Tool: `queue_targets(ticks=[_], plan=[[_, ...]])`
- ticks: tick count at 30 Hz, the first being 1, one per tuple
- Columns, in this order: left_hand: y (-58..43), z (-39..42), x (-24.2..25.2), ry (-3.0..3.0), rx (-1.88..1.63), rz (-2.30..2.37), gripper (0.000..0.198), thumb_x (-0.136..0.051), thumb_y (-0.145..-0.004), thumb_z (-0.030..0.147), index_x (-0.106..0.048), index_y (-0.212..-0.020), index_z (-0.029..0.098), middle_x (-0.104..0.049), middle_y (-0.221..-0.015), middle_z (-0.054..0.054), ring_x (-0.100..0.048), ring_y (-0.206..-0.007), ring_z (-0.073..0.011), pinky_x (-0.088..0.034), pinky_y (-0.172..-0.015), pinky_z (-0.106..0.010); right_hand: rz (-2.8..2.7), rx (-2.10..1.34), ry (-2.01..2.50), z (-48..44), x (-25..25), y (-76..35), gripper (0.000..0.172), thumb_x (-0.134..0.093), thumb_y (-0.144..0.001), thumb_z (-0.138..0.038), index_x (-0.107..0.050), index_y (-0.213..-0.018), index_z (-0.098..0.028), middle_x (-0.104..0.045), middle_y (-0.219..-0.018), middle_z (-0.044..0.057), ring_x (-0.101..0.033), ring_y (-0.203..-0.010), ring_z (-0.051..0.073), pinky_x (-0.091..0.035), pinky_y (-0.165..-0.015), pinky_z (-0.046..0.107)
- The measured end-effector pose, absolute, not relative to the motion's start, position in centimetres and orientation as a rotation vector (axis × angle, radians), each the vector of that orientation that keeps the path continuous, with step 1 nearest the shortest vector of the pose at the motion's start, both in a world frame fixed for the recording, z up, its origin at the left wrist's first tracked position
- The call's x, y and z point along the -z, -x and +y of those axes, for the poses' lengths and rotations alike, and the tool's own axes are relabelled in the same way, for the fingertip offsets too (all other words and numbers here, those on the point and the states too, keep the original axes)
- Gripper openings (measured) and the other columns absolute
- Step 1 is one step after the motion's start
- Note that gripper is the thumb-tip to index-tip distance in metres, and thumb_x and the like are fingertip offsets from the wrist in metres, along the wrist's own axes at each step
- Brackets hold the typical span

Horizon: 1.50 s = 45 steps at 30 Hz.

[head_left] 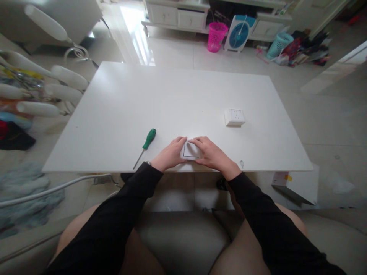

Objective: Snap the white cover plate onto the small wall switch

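A small white wall switch with a dark-outlined square face lies near the front edge of the white table. My left hand grips its left side and my right hand grips its right side, fingers curled over the edges. A green-handled screwdriver lies on the table to the left of my left hand. A white wall socket rests farther back on the right.
A small screw-like bit lies at the table's front edge by my right wrist. A drying rack stands to the left. On the floor behind are a pink basket, a blue fan and a teal basket.
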State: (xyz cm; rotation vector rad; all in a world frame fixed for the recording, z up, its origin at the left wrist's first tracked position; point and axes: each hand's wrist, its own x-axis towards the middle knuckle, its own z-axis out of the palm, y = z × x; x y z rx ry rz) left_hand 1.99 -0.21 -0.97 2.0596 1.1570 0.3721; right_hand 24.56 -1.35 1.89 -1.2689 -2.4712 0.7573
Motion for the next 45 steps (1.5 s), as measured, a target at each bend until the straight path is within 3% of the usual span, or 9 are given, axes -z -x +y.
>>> queue_targets(ticks=[5,11,15,19,23,30,37,45], plan=[[-2.5,-0.2,0.1,-2.071,-0.327,1.213,0.075,-0.083,-0.068,0.014,-0.054,-0.137,0.016,-0.056,-0.14,-0.017,-0.061,-0.131,-0.0355,-0.05,-0.114,-0.049,-2.522,-0.714,1.366,-1.4,-1.4,-24.5,0.075,-0.077,-0.077,-0.009,-0.054,-0.147,-0.021,-0.059,-0.141,0.014,-0.053,-0.132,0.032,-0.049,-0.116,0.051],[-2.8,-0.3,-0.6,-2.105,-0.23,1.299,0.069,-0.09,-0.065,0.021,-0.058,-0.126,0.017,-0.058,-0.13,-0.014,-0.064,-0.119,-0.0345,-0.054,-0.106,-0.047,-2.52,-0.746,1.459,-1.3,-1.0,-24.6,0.076,-0.079,-0.075,-0.01,-0.05,-0.145,-0.014,-0.057,-0.138,0.017,-0.056,-0.129,0.032,-0.052,-0.113,0.05],[-2.9,-0.3,-0.8,-2.124,-0.182,1.324,0.071,-0.094,-0.062,0.026,-0.06,-0.124,0.018,-0.059,-0.126,-0.013,-0.065,-0.116,-0.0347,-0.055,-0.103,-0.046,-2.543,-0.734,1.496,-1.4,-1.4,-24.4,0.066,-0.083,-0.073,-0.012,-0.058,-0.133,-0.016,-0.059,-0.133,0.015,-0.058,-0.126,0.032,-0.054,-0.11,0.049],[-3.0,-0.2,-0.8,-2.133,-0.172,1.318,0.069,-0.094,-0.062,0.025,-0.063,-0.123,0.016,-0.06,-0.123,-0.014,-0.065,-0.113,-0.0347,-0.055,-0.101,-0.046,-2.5,-0.759,1.56,-1.4,-1.8,-24.1,0.069,-0.089,-0.07,-0.015,-0.06,-0.132,-0.016,-0.056,-0.141,0.018,-0.06,-0.127,0.033,-0.054,-0.109,0.049],[-3.0,-0.1,-0.7,-2.129,-0.163,1.332,0.068,-0.096,-0.06,0.026,-0.067,-0.12,0.015,-0.062,-0.123,-0.015,-0.066,-0.112,-0.035,-0.055,-0.102,-0.045,-2.485,-0.843,1.617,-1.3,-2.0,-24.0,0.067,-0.091,-0.073,-0.017,-0.062,-0.133,-0.016,-0.063,-0.131,0.015,-0.069,-0.112,0.029,-0.057,-0.101,0.043],[-3.0,0.0,-0.9,-2.176,-0.151,1.304,0.073,-0.1,-0.059,0.031,-0.069,-0.123,0.015,-0.066,-0.124,-0.018,-0.068,-0.111,-0.0352,-0.055,-0.103,-0.045,-2.494,-0.833,1.61,-1.1,-1.9,-24.1,0.076,-0.097,-0.068,-0.022,-0.063,-0.136,-0.017,-0.065,-0.138,0.016,-0.072,-0.114,0.029,-0.056,-0.099,0.039],[-3.1,0.1,-1.2,-2.199,-0.138,1.295,0.072,-0.1,-0.06,0.033,-0.07,-0.122,0.014,-0.068,-0.119,-0.018,-0.068,-0.111,-0.0353,-0.056,-0.1,-0.042,-2.543,-0.808,1.529,-0.7,-2.3,-24.2,0.057,-0.096,-0.068,-0.024,-0.068,-0.117,-0.019,-0.076,-0.122,0.011,-0.074,-0.107,0.028,-0.053,-0.088,0.033],[-3.0,0.3,-1.0,-2.25,-0.12,1.297,0.064,-0.098,-0.06,0.034,-0.071,-0.116,0.015,-0.068,-0.117,-0.016,-0.07,-0.105,-0.0355,-0.056,-0.097,-0.043,-2.474,-0.905,1.454,-0.3,-1.4,-24.9,0.064,-0.094,-0.068,-0.023,-0.068,-0.125,-0.02,-0.075,-0.133,0.012,-0.074,-0.116,0.031,-0.055,-0.097,0.037]])
